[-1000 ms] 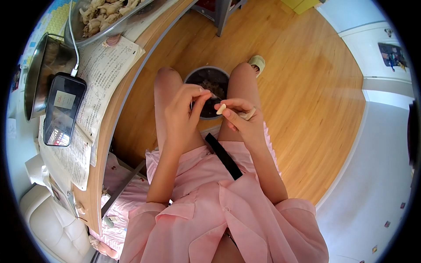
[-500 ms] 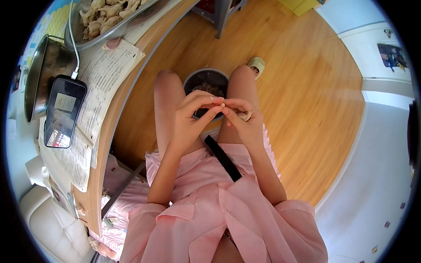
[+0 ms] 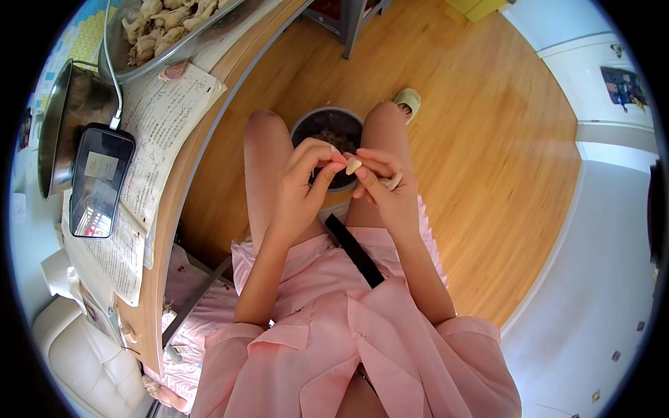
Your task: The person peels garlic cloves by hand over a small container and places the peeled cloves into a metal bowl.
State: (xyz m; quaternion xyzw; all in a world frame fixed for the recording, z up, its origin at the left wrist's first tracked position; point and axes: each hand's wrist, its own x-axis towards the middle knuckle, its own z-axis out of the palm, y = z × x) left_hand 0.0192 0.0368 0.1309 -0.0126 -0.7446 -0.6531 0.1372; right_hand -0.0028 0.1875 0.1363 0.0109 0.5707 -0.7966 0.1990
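A pale garlic clove (image 3: 353,166) shows between my two hands, above the bin. My right hand (image 3: 391,198) pinches it between thumb and fingers. A second pale garlic piece (image 3: 396,180) is tucked among the curled fingers of that same hand. My left hand (image 3: 301,184) is closed in a pinch, its fingertips at the clove's left edge; whatever lies between them is too small to make out. Below, between my knees, stands a grey bin (image 3: 304,124) with dry brownish scraps (image 3: 327,138) inside, partly hidden by my hands.
On the desk (image 3: 182,164) at left are a clear container (image 3: 139,72) of garlic bulbs, a loose reddish clove (image 3: 174,70), a metal bowl (image 3: 59,150), a phone (image 3: 102,181) on a cable, and printed papers (image 3: 164,104). A grey stool (image 3: 352,28) stands on the wooden floor.
The garlic clove, mostly covered by my fingertips before, now shows more fully in my right hand. My left fingertips have shifted slightly left. The view has moved slightly.
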